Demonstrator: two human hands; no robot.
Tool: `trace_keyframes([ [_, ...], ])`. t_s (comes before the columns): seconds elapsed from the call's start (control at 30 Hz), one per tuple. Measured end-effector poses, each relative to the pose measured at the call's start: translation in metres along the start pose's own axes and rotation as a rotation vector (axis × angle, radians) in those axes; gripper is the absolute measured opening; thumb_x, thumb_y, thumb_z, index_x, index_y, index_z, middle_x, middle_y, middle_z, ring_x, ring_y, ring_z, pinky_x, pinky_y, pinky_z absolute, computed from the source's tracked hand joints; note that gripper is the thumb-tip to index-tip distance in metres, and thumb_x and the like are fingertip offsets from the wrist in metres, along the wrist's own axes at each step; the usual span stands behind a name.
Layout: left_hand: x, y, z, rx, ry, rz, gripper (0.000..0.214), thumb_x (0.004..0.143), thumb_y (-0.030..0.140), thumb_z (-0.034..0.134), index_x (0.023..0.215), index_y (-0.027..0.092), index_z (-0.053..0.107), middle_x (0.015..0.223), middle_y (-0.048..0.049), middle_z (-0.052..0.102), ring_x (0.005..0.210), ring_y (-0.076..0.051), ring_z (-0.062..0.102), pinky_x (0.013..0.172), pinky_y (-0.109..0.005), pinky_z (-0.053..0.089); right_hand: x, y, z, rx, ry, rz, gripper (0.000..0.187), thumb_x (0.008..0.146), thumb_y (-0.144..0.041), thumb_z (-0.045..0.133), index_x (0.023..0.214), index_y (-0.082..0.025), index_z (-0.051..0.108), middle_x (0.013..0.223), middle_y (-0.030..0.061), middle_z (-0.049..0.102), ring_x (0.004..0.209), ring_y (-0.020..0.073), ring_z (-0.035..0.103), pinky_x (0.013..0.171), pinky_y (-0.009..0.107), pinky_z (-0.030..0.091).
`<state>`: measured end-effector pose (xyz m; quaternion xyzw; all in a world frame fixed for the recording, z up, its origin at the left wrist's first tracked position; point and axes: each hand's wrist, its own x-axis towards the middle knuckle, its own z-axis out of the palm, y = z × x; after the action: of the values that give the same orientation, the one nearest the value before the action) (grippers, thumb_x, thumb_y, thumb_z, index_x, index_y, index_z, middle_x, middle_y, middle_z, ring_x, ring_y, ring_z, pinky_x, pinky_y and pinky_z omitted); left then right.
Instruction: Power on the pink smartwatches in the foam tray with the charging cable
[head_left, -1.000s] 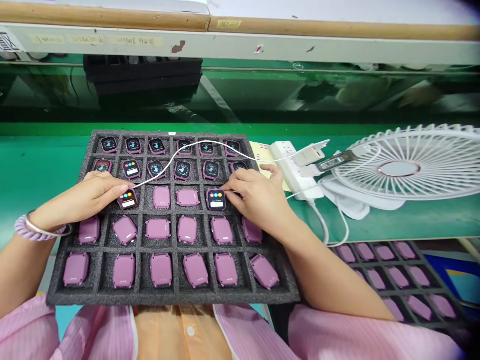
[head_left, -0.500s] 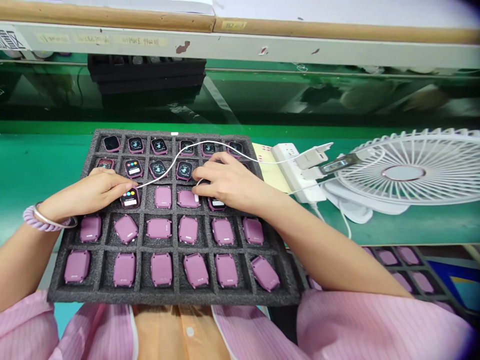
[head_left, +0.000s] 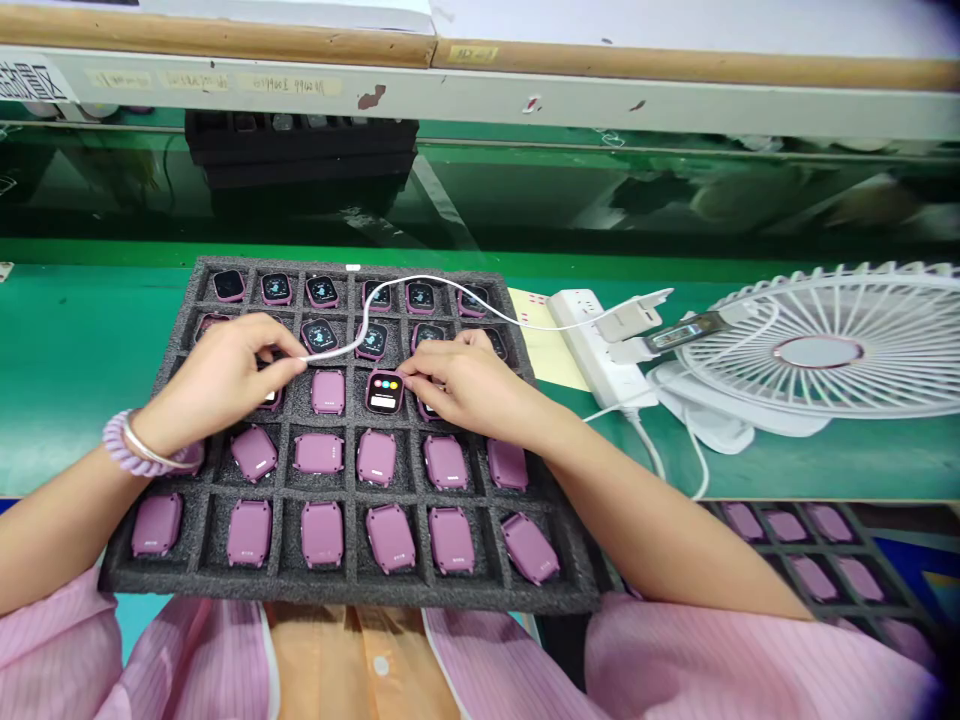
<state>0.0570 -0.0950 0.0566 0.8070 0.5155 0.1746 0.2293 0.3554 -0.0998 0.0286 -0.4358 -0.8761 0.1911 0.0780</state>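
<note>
A black foam tray (head_left: 352, 590) holds several purple smartwatches in its compartments. My left hand (head_left: 240, 365) is over the tray's left side, with thumb and index finger pinched on the end of a white charging cable (head_left: 435, 282). My right hand (head_left: 469, 385) pinches the right edge of a smartwatch (head_left: 385, 392) in the middle row; its screen faces up and is lit with coloured dots. Left of it, another smartwatch (head_left: 328, 391) lies back side up. The two nearest rows also show their backs, while the far rows show screens. My left hand partly covers a few watches.
To the right, a white power strip (head_left: 600, 345) carries plugged-in chargers (head_left: 628, 316), beside a white fan (head_left: 817, 350). A second tray of purple watches (head_left: 829, 570) sits lower right. A dark stack of trays (head_left: 300, 155) is behind the green bench (head_left: 60, 380).
My left hand has left the lit watch and moved right with the cable end. The watch at my right hand, back side up before, now shows a lit screen.
</note>
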Motion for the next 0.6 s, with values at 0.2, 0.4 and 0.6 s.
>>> trace_keyframes([
  [0.2, -0.007, 0.03, 0.04, 0.341, -0.124, 0.215, 0.01, 0.095, 0.021, 0.069, 0.103, 0.019, 0.075, 0.102, -0.008, 0.077, 0.1, -0.031, 0.068, 0.098, -0.052, 0.047, 0.0, -0.002, 0.012, -0.098, 0.048, 0.028, 0.027, 0.105, -0.019, 0.05, 0.104, -0.018, 0.078, 0.095, 0.0087, 0.068, 0.093, 0.0259, 0.061, 0.085, 0.038, 0.026],
  [0.4, -0.002, 0.04, 0.035, 0.618, -0.083, 0.372, 0.027, 0.09, 0.022, 0.072, 0.114, 0.01, 0.07, 0.1, -0.0171, 0.076, 0.101, -0.036, 0.068, 0.102, -0.057, 0.049, -0.002, -0.004, 0.017, -0.119, 0.111, 0.038, 0.024, 0.104, -0.019, 0.054, 0.103, -0.019, 0.078, 0.096, 0.0085, 0.065, 0.09, 0.0253, 0.06, 0.087, 0.039, 0.029],
  [0.6, 0.016, 0.013, 0.019, 0.178, -0.103, 0.153, 0.035, 0.1, 0.035, 0.052, 0.121, 0.015, 0.071, 0.106, -0.0115, 0.079, 0.102, -0.029, 0.072, 0.104, -0.046, 0.053, 0.001, -0.007, 0.023, -0.088, 0.132, 0.089, 0.023, 0.102, -0.018, 0.056, 0.103, -0.018, 0.079, 0.098, 0.009, 0.065, 0.093, 0.0259, 0.06, 0.09, 0.041, 0.028],
])
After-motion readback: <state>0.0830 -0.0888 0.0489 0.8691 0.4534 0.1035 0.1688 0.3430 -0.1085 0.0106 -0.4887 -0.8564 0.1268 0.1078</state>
